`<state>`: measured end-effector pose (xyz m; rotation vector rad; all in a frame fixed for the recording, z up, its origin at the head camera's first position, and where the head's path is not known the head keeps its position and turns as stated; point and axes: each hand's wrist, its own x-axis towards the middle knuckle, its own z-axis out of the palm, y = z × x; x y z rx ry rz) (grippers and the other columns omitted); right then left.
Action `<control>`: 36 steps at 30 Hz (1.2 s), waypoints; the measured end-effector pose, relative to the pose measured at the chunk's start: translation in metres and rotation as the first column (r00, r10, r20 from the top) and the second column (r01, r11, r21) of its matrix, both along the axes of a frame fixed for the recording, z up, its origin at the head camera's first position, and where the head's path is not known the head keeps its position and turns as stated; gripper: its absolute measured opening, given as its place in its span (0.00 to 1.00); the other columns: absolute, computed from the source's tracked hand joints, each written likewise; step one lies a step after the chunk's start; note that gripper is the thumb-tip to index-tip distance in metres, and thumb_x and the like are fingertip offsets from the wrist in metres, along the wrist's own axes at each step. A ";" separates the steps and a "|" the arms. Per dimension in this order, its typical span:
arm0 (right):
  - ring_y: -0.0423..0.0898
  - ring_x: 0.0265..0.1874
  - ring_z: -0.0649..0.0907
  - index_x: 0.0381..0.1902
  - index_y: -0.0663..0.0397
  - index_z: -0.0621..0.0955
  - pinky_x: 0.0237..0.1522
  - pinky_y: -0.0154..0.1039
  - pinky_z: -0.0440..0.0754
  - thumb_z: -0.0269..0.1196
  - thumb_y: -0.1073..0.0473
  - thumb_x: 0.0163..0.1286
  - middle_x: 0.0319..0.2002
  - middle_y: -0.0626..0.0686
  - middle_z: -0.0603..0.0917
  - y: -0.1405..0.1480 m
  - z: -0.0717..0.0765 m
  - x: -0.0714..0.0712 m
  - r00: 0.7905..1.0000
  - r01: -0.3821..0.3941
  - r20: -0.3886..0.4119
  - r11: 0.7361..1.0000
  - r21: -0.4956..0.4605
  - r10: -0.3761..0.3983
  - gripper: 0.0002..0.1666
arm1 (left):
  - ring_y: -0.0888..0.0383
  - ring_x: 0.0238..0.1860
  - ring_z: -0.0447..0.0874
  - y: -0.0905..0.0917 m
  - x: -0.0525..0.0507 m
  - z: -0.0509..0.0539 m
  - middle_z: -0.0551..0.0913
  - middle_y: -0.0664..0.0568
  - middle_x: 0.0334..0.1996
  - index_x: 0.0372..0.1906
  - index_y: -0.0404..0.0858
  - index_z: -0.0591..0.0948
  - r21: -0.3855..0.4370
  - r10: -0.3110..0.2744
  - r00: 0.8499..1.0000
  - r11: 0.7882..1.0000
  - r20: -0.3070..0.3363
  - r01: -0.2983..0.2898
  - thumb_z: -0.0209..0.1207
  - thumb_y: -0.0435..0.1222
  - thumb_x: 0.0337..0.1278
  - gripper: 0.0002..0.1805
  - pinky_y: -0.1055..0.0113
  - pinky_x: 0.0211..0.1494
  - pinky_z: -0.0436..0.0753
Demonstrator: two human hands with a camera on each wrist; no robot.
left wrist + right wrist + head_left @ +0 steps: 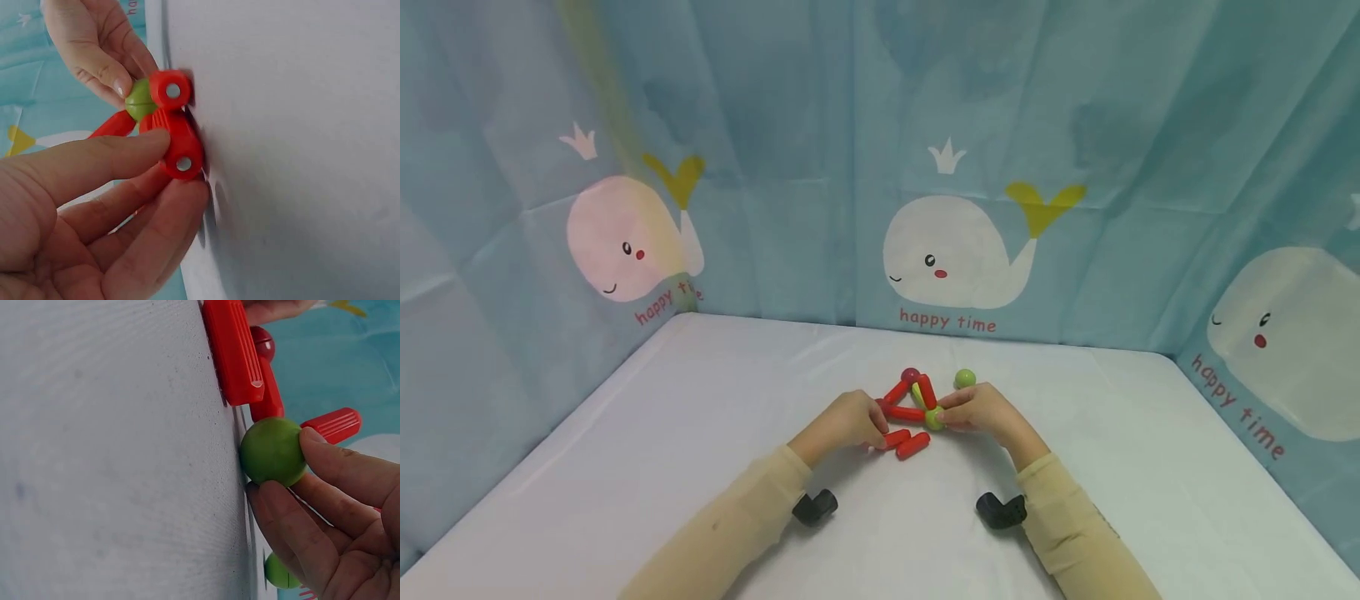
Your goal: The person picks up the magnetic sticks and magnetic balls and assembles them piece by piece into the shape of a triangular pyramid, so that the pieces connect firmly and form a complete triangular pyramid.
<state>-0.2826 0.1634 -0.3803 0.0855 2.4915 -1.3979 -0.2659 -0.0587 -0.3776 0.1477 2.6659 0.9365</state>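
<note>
My left hand [850,421] pinches a red ribbed rod [181,140] between thumb and fingers; a round metal disc shows in its end. Beside it lies a second loose red rod [913,446]. With thumb and fingertips my right hand [985,412] holds a green ball [273,452] at the right corner of a small frame of rods and balls. From that ball one red rod [906,413] runs left to a red ball [883,407], and another red rod [927,392] slants up toward a dark red ball [911,377]. Partly hidden behind is a yellow-green rod [917,393].
Another green ball [966,379] rests on the white table [737,375] just behind my right hand. A blue curtain [790,250] printed with whales hangs behind the table and along its sides. Dark devices [1000,511] sit at both wrists.
</note>
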 end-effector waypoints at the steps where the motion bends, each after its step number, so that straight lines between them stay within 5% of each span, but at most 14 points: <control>1: 0.41 0.35 0.86 0.47 0.61 0.87 0.44 0.36 0.86 0.71 0.59 0.62 0.44 0.54 0.89 -0.001 -0.001 0.001 1.000 -0.002 0.000 1.000 0.001 0.002 0.17 | 0.57 0.29 0.78 0.000 0.001 -0.001 0.82 0.51 0.32 0.30 0.41 0.86 0.001 -0.004 1.000 1.000 -0.002 0.004 0.74 0.35 0.48 0.06 0.69 0.36 0.83; 15: 0.44 0.38 0.84 0.48 0.56 0.87 0.44 0.36 0.84 0.71 0.55 0.62 0.44 0.52 0.89 -0.002 -0.002 0.001 1.000 -0.009 0.001 0.999 0.049 0.009 0.18 | 0.56 0.31 0.80 -0.010 0.006 0.004 0.82 0.50 0.36 0.34 0.41 0.87 0.023 -0.008 0.999 1.000 0.034 0.007 0.73 0.34 0.49 0.07 0.67 0.39 0.85; 22: 0.44 0.38 0.84 0.47 0.56 0.87 0.44 0.36 0.84 0.72 0.55 0.61 0.44 0.52 0.89 -0.001 -0.002 0.002 1.000 -0.004 -0.009 0.999 0.050 0.005 0.18 | 0.56 0.35 0.79 -0.021 0.003 0.006 0.82 0.52 0.35 0.35 0.44 0.88 0.004 -0.084 0.995 0.996 0.061 0.084 0.72 0.35 0.50 0.06 0.66 0.40 0.83; 28: 0.44 0.38 0.84 0.47 0.56 0.88 0.43 0.35 0.83 0.72 0.55 0.61 0.43 0.52 0.89 0.000 -0.002 0.002 1.000 0.004 -0.006 0.999 0.054 -0.003 0.17 | 0.54 0.47 0.77 -0.029 -0.001 0.010 0.84 0.54 0.41 0.39 0.48 0.89 0.082 -0.103 0.990 0.992 0.095 0.095 0.72 0.37 0.50 0.09 0.58 0.48 0.83; 36: 0.44 0.36 0.83 0.47 0.57 0.88 0.42 0.34 0.84 0.72 0.58 0.61 0.43 0.53 0.89 0.001 -0.002 0.000 1.000 0.001 -0.007 0.999 0.044 -0.001 0.16 | 0.54 0.48 0.78 -0.033 -0.007 0.013 0.85 0.55 0.44 0.42 0.49 0.89 0.236 -0.059 0.995 0.971 0.075 0.040 0.71 0.39 0.52 0.11 0.55 0.51 0.80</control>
